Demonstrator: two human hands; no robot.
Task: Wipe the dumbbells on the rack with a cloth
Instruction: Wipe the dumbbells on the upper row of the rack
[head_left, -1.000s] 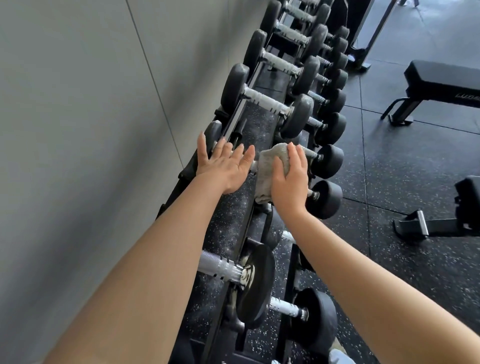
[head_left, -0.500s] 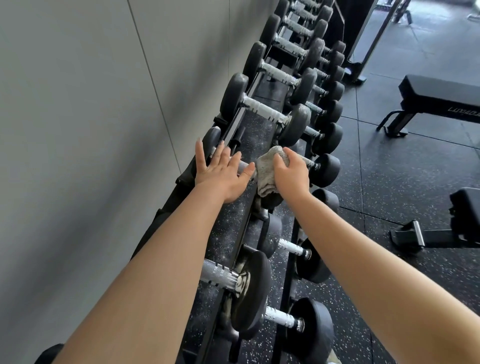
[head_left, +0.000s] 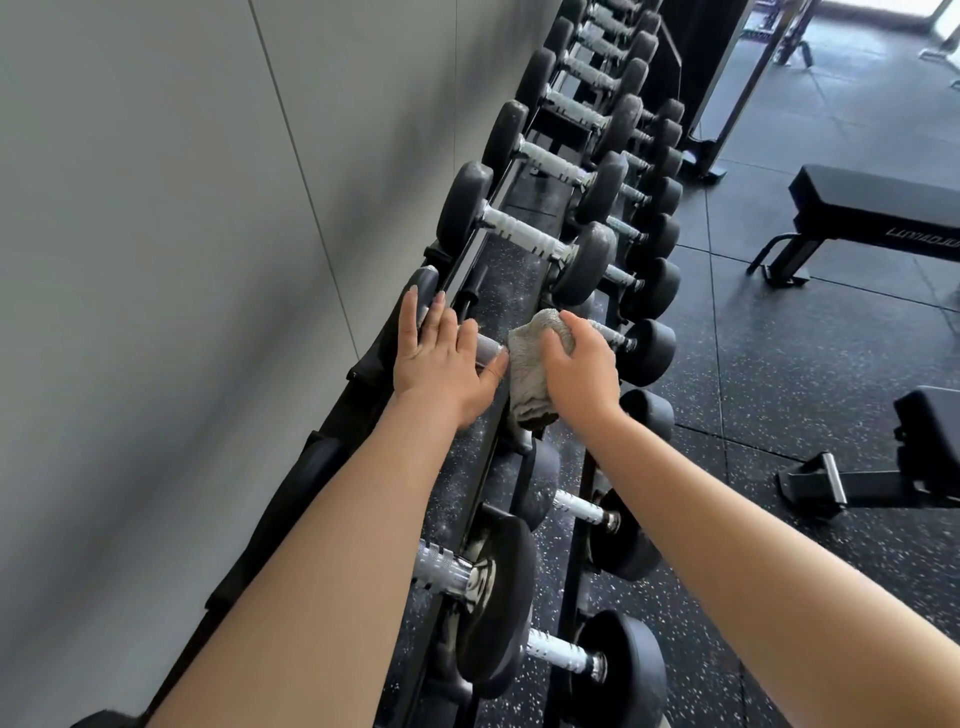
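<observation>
Grey terry cloth is bunched and gripped in the curled fingers of the right hand. It is pressed over the aisle-side end of a black-headed dumbbell with a silver knurled handle on the top tier of the black steel rack. The handle's other end is covered by the left hand, fingers laid straight and flat.

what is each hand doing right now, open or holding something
Left hand: open, fingers straight, resting on the dumbbell.
Right hand: holding the grey cloth against that dumbbell.
</observation>
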